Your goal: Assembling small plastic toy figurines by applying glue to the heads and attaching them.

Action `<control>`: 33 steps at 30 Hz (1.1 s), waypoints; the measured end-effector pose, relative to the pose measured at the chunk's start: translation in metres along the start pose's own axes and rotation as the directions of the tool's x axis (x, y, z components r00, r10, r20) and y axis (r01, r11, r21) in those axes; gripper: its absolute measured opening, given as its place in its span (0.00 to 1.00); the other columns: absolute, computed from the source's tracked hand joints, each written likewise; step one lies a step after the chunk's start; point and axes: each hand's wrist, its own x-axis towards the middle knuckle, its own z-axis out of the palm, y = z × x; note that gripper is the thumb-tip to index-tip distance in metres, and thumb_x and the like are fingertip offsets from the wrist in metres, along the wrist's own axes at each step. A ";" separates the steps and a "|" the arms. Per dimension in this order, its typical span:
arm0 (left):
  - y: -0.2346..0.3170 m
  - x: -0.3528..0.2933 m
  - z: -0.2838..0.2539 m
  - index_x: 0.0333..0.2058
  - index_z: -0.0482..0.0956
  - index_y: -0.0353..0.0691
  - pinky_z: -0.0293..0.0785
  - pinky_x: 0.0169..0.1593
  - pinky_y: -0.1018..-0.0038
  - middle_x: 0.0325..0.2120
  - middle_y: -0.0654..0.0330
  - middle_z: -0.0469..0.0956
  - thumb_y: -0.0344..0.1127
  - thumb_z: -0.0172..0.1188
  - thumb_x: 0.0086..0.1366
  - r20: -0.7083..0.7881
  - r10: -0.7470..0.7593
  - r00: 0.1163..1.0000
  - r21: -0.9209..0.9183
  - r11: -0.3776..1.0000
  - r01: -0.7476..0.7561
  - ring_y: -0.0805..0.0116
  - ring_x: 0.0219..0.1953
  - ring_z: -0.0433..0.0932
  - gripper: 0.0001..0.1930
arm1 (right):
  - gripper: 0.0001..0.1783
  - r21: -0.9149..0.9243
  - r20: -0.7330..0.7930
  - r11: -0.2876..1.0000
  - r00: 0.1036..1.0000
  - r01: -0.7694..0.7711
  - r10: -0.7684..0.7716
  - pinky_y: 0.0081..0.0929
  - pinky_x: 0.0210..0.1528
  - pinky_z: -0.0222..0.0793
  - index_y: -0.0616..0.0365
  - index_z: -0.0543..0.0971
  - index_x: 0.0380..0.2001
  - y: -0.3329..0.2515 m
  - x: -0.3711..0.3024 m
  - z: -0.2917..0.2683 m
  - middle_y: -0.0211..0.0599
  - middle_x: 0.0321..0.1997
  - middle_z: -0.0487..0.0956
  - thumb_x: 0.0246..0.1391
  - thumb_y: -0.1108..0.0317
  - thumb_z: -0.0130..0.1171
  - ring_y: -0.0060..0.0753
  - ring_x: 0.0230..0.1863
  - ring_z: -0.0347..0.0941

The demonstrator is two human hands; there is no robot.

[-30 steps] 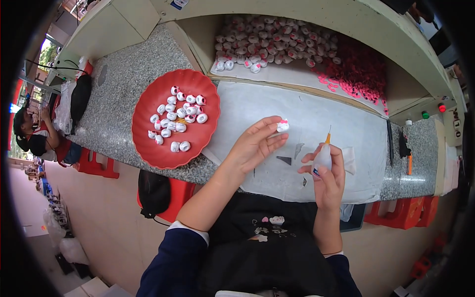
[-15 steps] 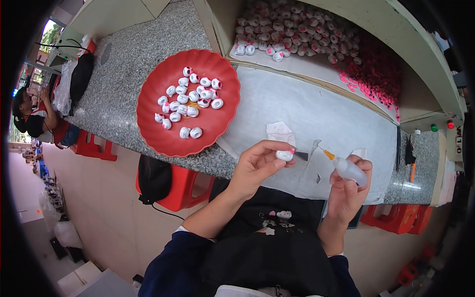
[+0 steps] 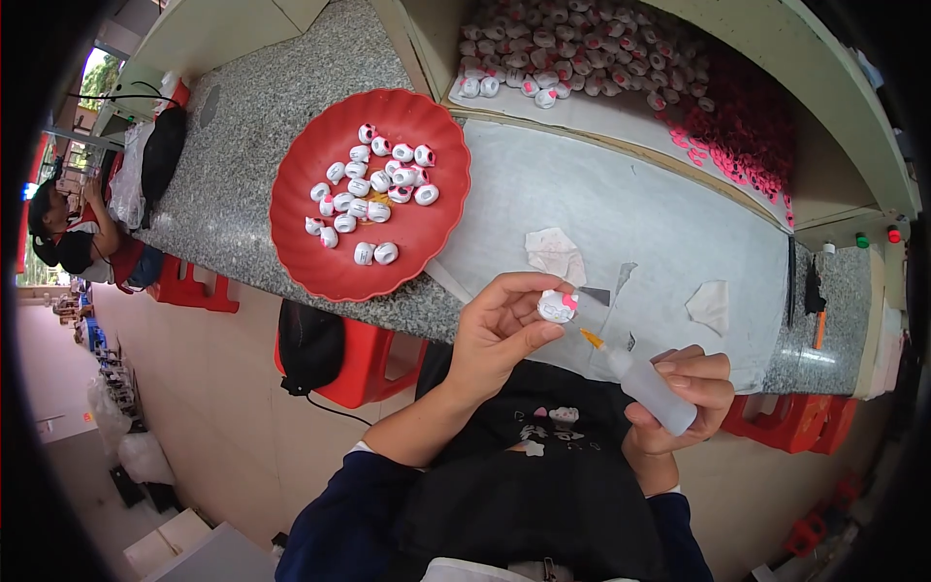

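Hands meet just in front of the person's chest, below the near edge of the counter (image 3: 291, 116). The left hand (image 3: 499, 330) comes up from the lower left on a bare forearm, sleeve pushed to the elbow, wrist bent so the palm faces right. Its grip is closed on a small white charm with a pink spot (image 3: 558, 307), pinched between the thumb below and the curled fingertips above. The right hand (image 3: 679, 403) rises from the lower right with its fingers wrapped round a small clear squeeze bottle (image 3: 648, 388), a closed grip with the thumb underneath. The bottle lies tilted, its orange nozzle (image 3: 592, 339) pointing up and left, the tip just beside the charm; whether it touches cannot be told.

On the counter, up and to the left of the hands, sits a round red plate (image 3: 320, 262) holding a loose cluster of similar white charms (image 3: 373, 189). A pale sheet (image 3: 630, 204) covers the counter to the right of the plate, with scraps of white paper (image 3: 555, 254) lying on it near the left hand. Behind, a shelf compartment (image 3: 601, 48) holds a heap of more white pieces, with pink ones to the right. Another person (image 3: 68, 238) sits at far left, well apart.
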 end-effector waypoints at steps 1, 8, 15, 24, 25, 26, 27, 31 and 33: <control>0.000 0.000 0.000 0.39 0.64 0.32 0.68 0.45 0.70 0.37 0.53 0.68 0.20 0.54 0.47 0.005 -0.001 1.000 0.001 1.000 0.001 0.68 0.40 0.70 0.18 | 0.24 0.002 -0.002 1.000 1.000 -0.002 0.002 0.19 0.25 0.65 0.55 0.67 0.30 0.000 0.000 0.000 0.34 0.28 0.66 0.26 0.68 0.68 0.25 0.24 0.66; -0.001 -0.002 0.001 0.39 0.64 0.31 0.68 0.44 0.71 0.37 0.52 0.68 0.20 0.54 0.47 -0.005 -0.001 1.000 0.017 1.000 0.001 0.68 0.40 0.70 0.18 | 0.25 0.020 0.052 1.000 0.999 -0.009 0.008 0.19 0.24 0.65 0.55 0.67 0.30 0.000 0.000 -0.001 0.34 0.29 0.66 0.24 0.69 0.69 0.26 0.24 0.66; -0.002 -0.002 0.000 0.39 0.64 0.31 0.66 0.44 0.75 0.38 0.52 0.69 0.19 0.54 0.47 0.009 0.004 1.000 0.046 0.999 -0.004 0.68 0.40 0.70 0.18 | 0.24 -0.047 -0.002 0.998 0.999 -0.044 0.044 0.17 0.23 0.62 0.54 0.65 0.25 -0.001 -0.001 0.003 0.32 0.24 0.65 0.28 0.60 0.68 0.23 0.20 0.63; -0.003 -0.003 0.002 0.39 0.64 0.31 0.66 0.44 0.75 0.37 0.51 0.69 0.19 0.54 0.47 -0.004 -0.025 1.000 0.002 1.000 0.025 0.68 0.39 0.70 0.18 | 0.22 -0.066 -0.013 0.998 1.000 0.023 -0.024 0.17 0.22 0.62 0.55 0.65 0.26 0.001 -0.001 0.002 0.32 0.25 0.65 0.30 0.62 0.67 0.23 0.20 0.62; -0.003 -0.003 0.002 0.39 0.64 0.31 0.66 0.44 0.75 0.37 0.51 0.69 0.19 0.54 0.47 -0.008 -0.035 0.999 -0.002 0.999 0.035 0.68 0.39 0.70 0.18 | 0.22 -0.066 -0.014 0.998 1.000 0.022 -0.023 0.17 0.22 0.62 0.55 0.65 0.26 0.001 -0.001 0.002 0.32 0.25 0.65 0.30 0.62 0.67 0.23 0.20 0.62; -0.003 -0.003 0.002 0.39 0.64 0.31 0.66 0.44 0.75 0.37 0.51 0.69 0.19 0.54 0.47 -0.008 -0.037 0.999 -0.002 0.999 0.037 0.68 0.39 0.70 0.18 | 0.22 -0.059 -0.003 0.998 1.000 0.028 -0.028 0.17 0.22 0.62 0.55 0.66 0.27 0.001 -0.001 0.003 0.32 0.25 0.65 0.30 0.62 0.66 0.23 0.20 0.62; -0.004 -0.002 0.003 0.39 0.64 0.31 0.67 0.44 0.74 0.37 0.52 0.69 0.19 0.54 0.47 -0.001 -0.032 1.000 0.005 0.999 0.032 0.68 0.39 0.70 0.18 | 0.22 -0.051 0.007 0.998 0.999 0.035 -0.034 0.17 0.21 0.62 0.55 0.66 0.27 0.001 -0.001 0.003 0.32 0.26 0.65 0.30 0.62 0.66 0.23 0.20 0.62; -0.005 -0.003 0.003 0.39 0.64 0.31 0.66 0.44 0.75 0.37 0.52 0.69 0.19 0.54 0.47 -0.007 -0.033 0.999 0.007 0.999 0.033 0.68 0.39 0.70 0.18 | 0.22 -0.031 0.015 0.999 1.000 0.024 -0.024 0.17 0.22 0.63 0.55 0.65 0.27 0.001 -0.002 0.002 0.32 0.26 0.65 0.30 0.62 0.66 0.23 0.20 0.62; -0.005 -0.003 0.004 0.39 0.64 0.31 0.66 0.44 0.75 0.37 0.52 0.69 0.19 0.54 0.47 -0.013 -0.037 0.999 0.006 0.999 0.037 0.68 0.39 0.70 0.18 | 0.22 -0.029 0.030 0.999 0.999 0.015 -0.015 0.17 0.21 0.63 0.55 0.65 0.27 0.001 -0.003 0.001 0.33 0.25 0.65 0.30 0.62 0.66 0.23 0.20 0.62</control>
